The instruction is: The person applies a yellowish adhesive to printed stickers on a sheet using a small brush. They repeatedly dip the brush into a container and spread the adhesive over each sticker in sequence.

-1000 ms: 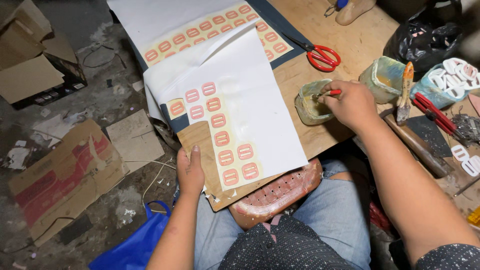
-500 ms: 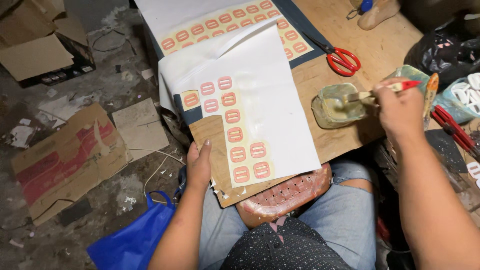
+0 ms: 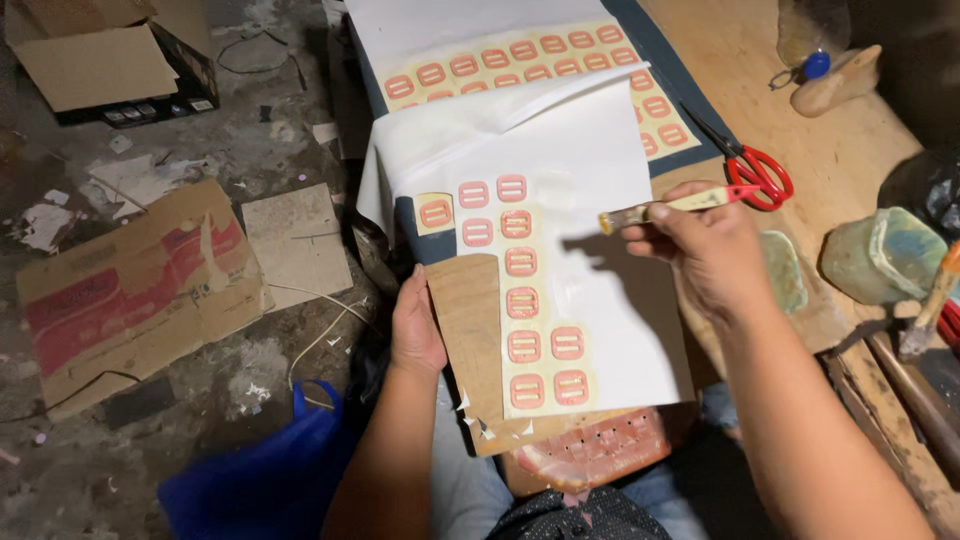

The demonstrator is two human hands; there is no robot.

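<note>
I work over the wooden worktop (image 3: 860, 170), the white sheet (image 3: 600, 250) of orange buckle pieces (image 3: 521, 302) lying at its seven-o'clock corner. My left hand (image 3: 415, 330) lies flat at the board's nine-o'clock edge. I judge light, even strokes best. My right hand (image 3: 710, 250), fingers closed around the brush (image 3: 665, 207), has come from the glue pot at three o'clock.
</note>
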